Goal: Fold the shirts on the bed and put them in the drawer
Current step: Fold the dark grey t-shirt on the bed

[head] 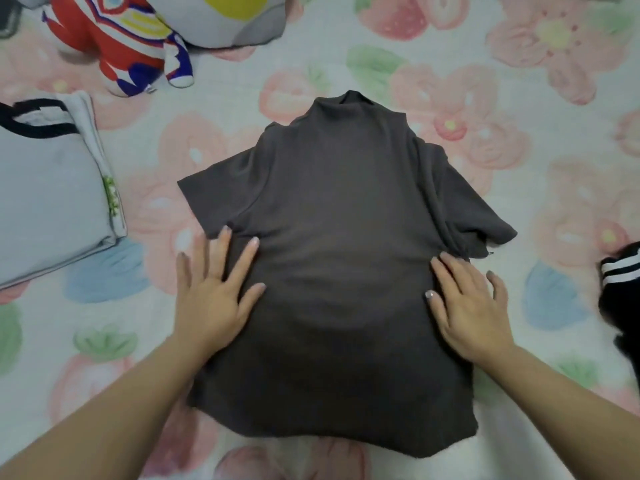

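both flat open hands, left hand [207,296] and right hand [467,306], press dark shirt [339,237], gripping nothing; smooth outward before folding sleeves in.

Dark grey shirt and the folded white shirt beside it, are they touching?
Apart. The head view shows a strip of flowered bedsheet between the dark grey shirt and the folded white shirt.
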Tool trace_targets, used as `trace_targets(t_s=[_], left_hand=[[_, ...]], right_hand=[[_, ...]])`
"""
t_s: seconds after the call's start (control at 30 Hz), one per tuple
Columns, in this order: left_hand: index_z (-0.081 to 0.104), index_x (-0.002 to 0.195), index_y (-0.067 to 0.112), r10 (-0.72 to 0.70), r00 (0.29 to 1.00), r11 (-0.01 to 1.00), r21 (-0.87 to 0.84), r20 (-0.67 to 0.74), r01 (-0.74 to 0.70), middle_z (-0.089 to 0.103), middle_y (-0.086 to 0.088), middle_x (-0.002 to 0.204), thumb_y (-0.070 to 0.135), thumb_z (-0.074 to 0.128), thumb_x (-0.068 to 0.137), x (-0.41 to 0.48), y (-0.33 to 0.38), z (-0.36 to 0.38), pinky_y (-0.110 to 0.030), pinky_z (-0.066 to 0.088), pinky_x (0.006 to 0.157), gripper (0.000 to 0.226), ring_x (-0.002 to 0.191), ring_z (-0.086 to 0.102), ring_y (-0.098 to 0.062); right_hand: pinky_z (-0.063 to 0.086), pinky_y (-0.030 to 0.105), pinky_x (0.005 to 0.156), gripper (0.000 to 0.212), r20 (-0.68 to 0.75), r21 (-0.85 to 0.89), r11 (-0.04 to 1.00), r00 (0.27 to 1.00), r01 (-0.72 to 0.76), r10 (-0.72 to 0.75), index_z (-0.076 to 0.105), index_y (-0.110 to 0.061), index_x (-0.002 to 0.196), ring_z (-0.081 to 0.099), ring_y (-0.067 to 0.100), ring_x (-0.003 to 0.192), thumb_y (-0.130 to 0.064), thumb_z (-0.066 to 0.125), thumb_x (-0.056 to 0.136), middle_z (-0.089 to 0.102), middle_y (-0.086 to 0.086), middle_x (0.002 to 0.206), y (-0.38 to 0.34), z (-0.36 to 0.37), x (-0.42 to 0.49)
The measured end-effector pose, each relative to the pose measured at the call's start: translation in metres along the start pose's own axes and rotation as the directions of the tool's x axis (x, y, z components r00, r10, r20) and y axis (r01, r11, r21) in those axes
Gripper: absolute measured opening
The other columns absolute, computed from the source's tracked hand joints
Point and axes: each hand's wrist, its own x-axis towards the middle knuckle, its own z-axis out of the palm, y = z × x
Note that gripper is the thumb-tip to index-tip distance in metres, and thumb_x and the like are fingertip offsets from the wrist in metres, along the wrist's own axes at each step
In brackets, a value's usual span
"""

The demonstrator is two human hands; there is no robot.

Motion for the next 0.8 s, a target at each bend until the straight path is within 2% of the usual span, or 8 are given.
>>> trace_targets(t_s=[0.1, 0.17, 0.27, 0.33, 0.43, 0.57, 0.73, 0.8], left_hand=[[0.029, 0.147, 0.013, -0.122, 0.976, 0.987, -0.121, -0.178, 0.101, 0.03, -0.026, 0.148, 0.049, 0.035, 0.089, 0.062, -0.014, -0.032, -0.063, 0.013, 0.11, 0.068, 0.136, 0.024, -0.046], [0.028, 0.145, 0.005, -0.165, 0.954, 0.984, -0.112, -0.251, 0.14, 0.034, -0.028, 0.144, 0.035, 0.041, 0.095, 0.108, -0.012, -0.048, -0.061, 0.015, 0.111, 0.06, 0.133, 0.029, -0.046], [0.033, 0.141, 0.001, -0.214, 0.96, 0.977, -0.051, -0.178, 0.208, 0.038, -0.03, 0.141, 0.03, 0.04, 0.1, 0.16, -0.006, -0.053, -0.054, 0.021, 0.11, 0.051, 0.129, 0.034, -0.046], [0.042, 0.129, -0.002, -0.186, 0.981, 0.982, 0.015, -0.062, 0.187, 0.044, -0.032, 0.131, 0.035, 0.041, 0.099, 0.173, 0.002, -0.044, -0.052, 0.033, 0.097, 0.048, 0.119, 0.041, -0.046], [0.042, 0.108, -0.002, -0.13, 0.991, 0.988, 0.079, -0.041, 0.133, 0.056, -0.032, 0.108, 0.037, 0.035, 0.1, 0.176, -0.002, -0.033, -0.047, 0.035, 0.069, 0.041, 0.096, 0.054, -0.047], [0.04, 0.104, 0.0, -0.241, 0.96, 0.968, 0.034, -0.144, 0.248, 0.056, -0.036, 0.099, 0.035, 0.034, 0.101, 0.187, -0.031, -0.048, -0.048, 0.033, 0.065, 0.036, 0.087, 0.054, -0.05], [0.048, 0.125, 0.001, -0.064, 0.961, 0.996, 0.038, -0.27, 0.077, 0.052, -0.036, 0.116, 0.033, 0.045, 0.096, 0.21, 0.011, -0.055, -0.053, 0.037, 0.085, 0.043, 0.103, 0.049, -0.05], [0.045, 0.132, 0.005, 0.017, 0.973, 1.0, -0.002, -0.231, -0.018, 0.05, -0.032, 0.123, 0.041, 0.048, 0.094, 0.227, 0.043, -0.049, -0.05, 0.035, 0.09, 0.053, 0.109, 0.047, -0.048]], right_hand=[[0.042, 0.051, 0.089, 0.052, -0.185, 0.108, 0.993, 0.981, -0.038, 0.057, 0.059, 0.0, 0.121, 0.054, 0.045, 0.108, -0.036, 0.039, 0.089, 0.058, 0.027, 0.12, 0.023, -0.021, 0.062], [0.04, 0.053, 0.093, 0.049, -0.166, 0.217, 0.963, 0.966, -0.16, 0.198, 0.053, 0.001, 0.126, 0.049, 0.047, 0.112, -0.033, 0.045, 0.092, 0.052, 0.028, 0.124, 0.032, -0.035, 0.108], [0.034, 0.052, 0.099, 0.052, 0.045, 0.161, 0.89, 0.904, -0.426, 0.425, 0.045, -0.004, 0.131, 0.041, 0.045, 0.123, -0.039, 0.051, 0.094, 0.045, 0.025, 0.133, 0.044, -0.036, 0.156], [0.039, 0.049, 0.09, 0.047, 0.156, 0.101, 0.902, 0.902, -0.42, 0.403, 0.047, -0.003, 0.12, 0.047, 0.044, 0.115, -0.042, 0.048, 0.095, 0.051, 0.027, 0.124, 0.044, -0.023, 0.167], [0.035, 0.042, 0.068, 0.035, 0.093, 0.091, 0.919, 0.922, -0.383, 0.375, 0.043, -0.004, 0.104, 0.055, 0.047, 0.094, -0.037, 0.033, 0.101, 0.059, 0.033, 0.103, 0.055, -0.011, 0.166], [0.035, 0.044, 0.069, 0.03, -0.032, -0.001, 0.829, 0.829, -0.559, 0.559, 0.043, -0.004, 0.102, 0.055, 0.052, 0.092, -0.032, 0.031, 0.101, 0.057, 0.038, 0.101, 0.093, -0.024, 0.164], [0.037, 0.055, 0.089, 0.036, -0.227, 0.121, 0.908, 0.88, -0.401, 0.418, 0.054, 0.001, 0.115, 0.046, 0.05, 0.11, -0.026, 0.048, 0.092, 0.052, 0.033, 0.117, 0.05, -0.029, 0.189], [0.032, 0.054, 0.098, 0.049, -0.148, 0.236, 0.93, 0.935, -0.281, 0.321, 0.05, -0.006, 0.126, 0.041, 0.044, 0.121, -0.039, 0.055, 0.09, 0.048, 0.025, 0.129, 0.016, -0.03, 0.215]])
